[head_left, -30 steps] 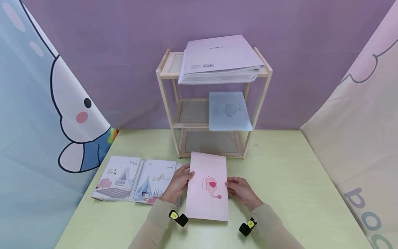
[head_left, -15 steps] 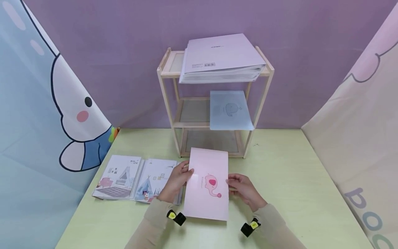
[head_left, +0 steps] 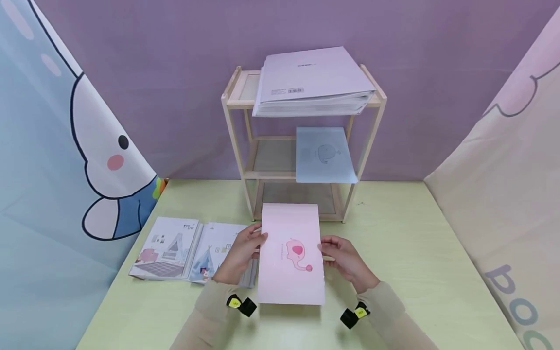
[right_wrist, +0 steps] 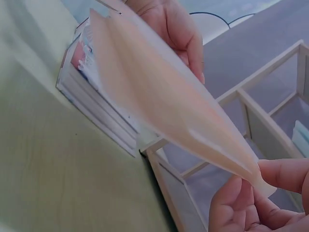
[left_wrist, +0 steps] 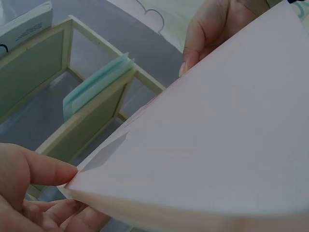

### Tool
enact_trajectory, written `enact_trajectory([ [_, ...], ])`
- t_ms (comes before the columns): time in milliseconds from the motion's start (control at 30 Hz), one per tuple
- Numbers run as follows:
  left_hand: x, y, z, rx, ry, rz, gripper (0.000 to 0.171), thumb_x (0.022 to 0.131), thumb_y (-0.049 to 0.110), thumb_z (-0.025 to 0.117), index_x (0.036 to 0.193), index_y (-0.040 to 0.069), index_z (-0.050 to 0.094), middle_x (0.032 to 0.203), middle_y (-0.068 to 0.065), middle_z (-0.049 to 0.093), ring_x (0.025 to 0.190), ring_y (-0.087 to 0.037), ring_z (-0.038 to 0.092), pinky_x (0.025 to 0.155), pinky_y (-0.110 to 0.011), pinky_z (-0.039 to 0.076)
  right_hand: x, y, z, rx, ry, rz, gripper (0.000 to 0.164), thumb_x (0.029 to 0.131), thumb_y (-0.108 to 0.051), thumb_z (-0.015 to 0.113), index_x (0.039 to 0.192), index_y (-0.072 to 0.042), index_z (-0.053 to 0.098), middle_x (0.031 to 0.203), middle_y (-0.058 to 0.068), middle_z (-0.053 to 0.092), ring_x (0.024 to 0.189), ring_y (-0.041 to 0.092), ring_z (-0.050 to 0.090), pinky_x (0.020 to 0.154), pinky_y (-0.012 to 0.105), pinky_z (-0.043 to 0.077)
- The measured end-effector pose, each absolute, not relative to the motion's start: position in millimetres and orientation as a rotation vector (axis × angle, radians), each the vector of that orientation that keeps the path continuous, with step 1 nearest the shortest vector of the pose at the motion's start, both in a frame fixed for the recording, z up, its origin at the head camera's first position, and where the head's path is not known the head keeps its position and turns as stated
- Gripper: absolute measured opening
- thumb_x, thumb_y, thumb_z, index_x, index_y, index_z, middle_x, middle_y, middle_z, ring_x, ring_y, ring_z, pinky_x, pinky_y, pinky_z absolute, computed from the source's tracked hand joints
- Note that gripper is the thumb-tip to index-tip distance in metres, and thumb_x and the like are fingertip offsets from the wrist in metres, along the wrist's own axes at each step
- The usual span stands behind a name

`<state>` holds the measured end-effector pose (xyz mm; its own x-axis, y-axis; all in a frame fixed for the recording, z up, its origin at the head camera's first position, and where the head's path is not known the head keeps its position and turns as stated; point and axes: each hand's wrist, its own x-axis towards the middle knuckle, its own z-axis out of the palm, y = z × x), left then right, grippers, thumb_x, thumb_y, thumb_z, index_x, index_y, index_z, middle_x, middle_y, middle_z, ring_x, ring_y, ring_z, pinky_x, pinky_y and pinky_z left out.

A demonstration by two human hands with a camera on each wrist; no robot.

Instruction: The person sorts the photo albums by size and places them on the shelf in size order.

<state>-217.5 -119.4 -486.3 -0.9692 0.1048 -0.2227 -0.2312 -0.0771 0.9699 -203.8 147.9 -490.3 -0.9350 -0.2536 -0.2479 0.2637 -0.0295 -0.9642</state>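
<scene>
A thin pink notebook with an elephant drawing is held up above the table, in front of the shelf. My left hand pinches its left edge, thumb on the cover and fingers beneath. At the right edge, my right hand grips it the same way. In the left wrist view the pale cover of the notebook fills much of the frame. From the right wrist camera, the underside of the notebook shows, with its pages slightly parted.
A wooden shelf with several levels stands behind. Large white books lie on its top, and a blue notebook lies on the middle level's right side. Thick illustrated books lie on the table's left, partly behind my left hand.
Both hands have lifted the pink notebook slightly and brought it a little toward the shelf. Its tilt has straightened. The shelf and other books stay in place.
</scene>
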Motion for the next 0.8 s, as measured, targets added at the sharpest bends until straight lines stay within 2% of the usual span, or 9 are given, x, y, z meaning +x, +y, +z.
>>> enact_trajectory([
  [167, -217.3, -121.4, -476.5, -0.225, 1.938, 2.189, 0.044, 0.093, 0.005, 0.051, 0.137, 0.003, 0.044, 0.093, -0.002, 0.067, 0.063, -0.010, 0.060, 0.048, -0.021, 0.049, -207.7, 145.5, -481.1, -0.038, 1.891, -2.046, 0.032, 0.093, -0.008, 0.056, 0.117, 0.012, 0.050, 0.089, -0.001, 0.062, 0.080, 0.012, 0.059, 0.065, 0.027, 0.051],
  [500, -216.2, -130.2, -462.1, -0.188, 1.954, 2.193, 0.044, 0.095, 0.006, 0.049, 0.139, 0.002, 0.041, 0.102, -0.003, 0.066, 0.069, -0.010, 0.062, 0.053, -0.022, 0.051, -209.8, 140.5, -464.2, -0.116, 1.871, -2.055, 0.036, 0.093, -0.007, 0.056, 0.121, 0.014, 0.047, 0.091, -0.001, 0.062, 0.080, 0.012, 0.059, 0.066, 0.028, 0.052],
  [800, -211.0, -135.1, -452.0, -0.164, 1.968, 2.194, 0.044, 0.095, 0.006, 0.048, 0.139, 0.003, 0.041, 0.105, -0.005, 0.067, 0.071, -0.012, 0.063, 0.055, -0.025, 0.053, -207.4, 137.1, -453.7, -0.147, 1.872, -2.065, 0.033, 0.092, -0.005, 0.056, 0.118, 0.014, 0.048, 0.088, 0.001, 0.058, 0.076, 0.012, 0.059, 0.065, 0.027, 0.054],
])
